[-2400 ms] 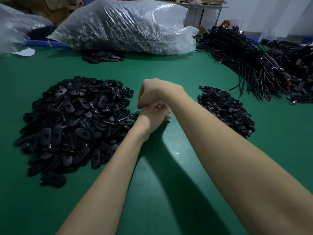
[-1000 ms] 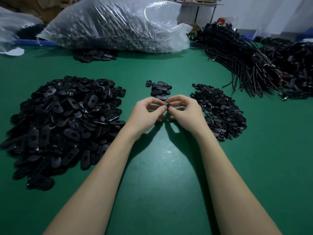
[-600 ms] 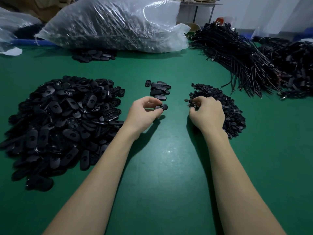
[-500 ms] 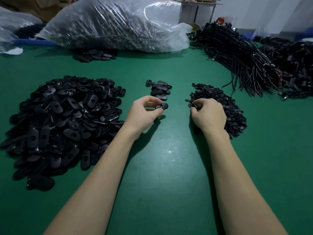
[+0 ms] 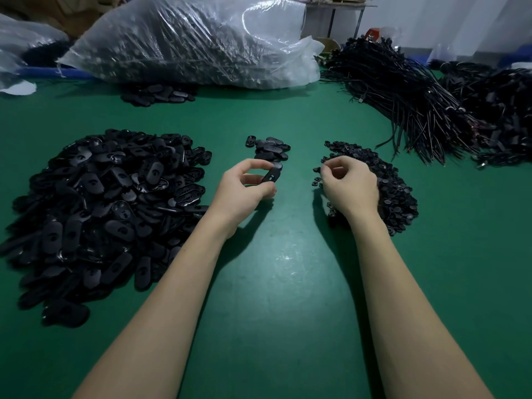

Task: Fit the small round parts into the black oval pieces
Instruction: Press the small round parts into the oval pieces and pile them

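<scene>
Grip states: one black oval piece [image 5: 271, 176] is pinched between thumb and fingertips of the left hand [image 5: 243, 188] above the green surface [image 5: 282, 283], while the right hand [image 5: 349, 185] is curled at the near edge of the pile of small round parts [image 5: 385, 180]; whether a part is already pinched cannot be told. The step in hand is judged to be pick-up of a round part; seating it in the oval's opening is called for next. Beyond lie a small cluster of ovals [image 5: 270, 148], the large oval heap [image 5: 106, 203] and a plastic bag [image 5: 195, 41].
</scene>
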